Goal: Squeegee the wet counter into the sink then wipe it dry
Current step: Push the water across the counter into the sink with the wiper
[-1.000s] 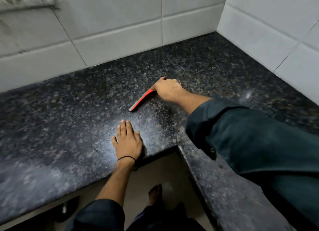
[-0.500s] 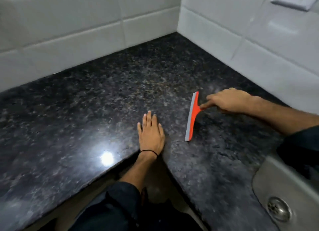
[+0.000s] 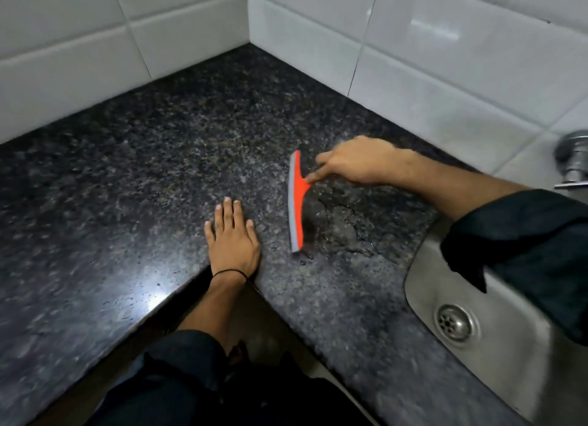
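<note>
An orange squeegee [image 3: 296,202] with a grey blade stands on the dark speckled granite counter [image 3: 143,171], its blade running front to back. My right hand [image 3: 356,161] grips its handle from the right side. A film of pooled water [image 3: 346,225] lies on the counter between the blade and the steel sink [image 3: 423,266] at the right. My left hand [image 3: 232,237] rests flat on the counter near its inner corner edge, fingers straight, a black band on the wrist.
White tiled walls [image 3: 413,59] meet in a corner behind the counter. A metal tap [image 3: 572,161] sticks out of the wall above the sink, whose drain [image 3: 453,322] shows. The L-shaped counter edge wraps around my legs below.
My right hand has drawn the squeegee rightward across the counter toward the sink. The view has swung right, showing more of the sink and the tap. My left hand stays flat.
</note>
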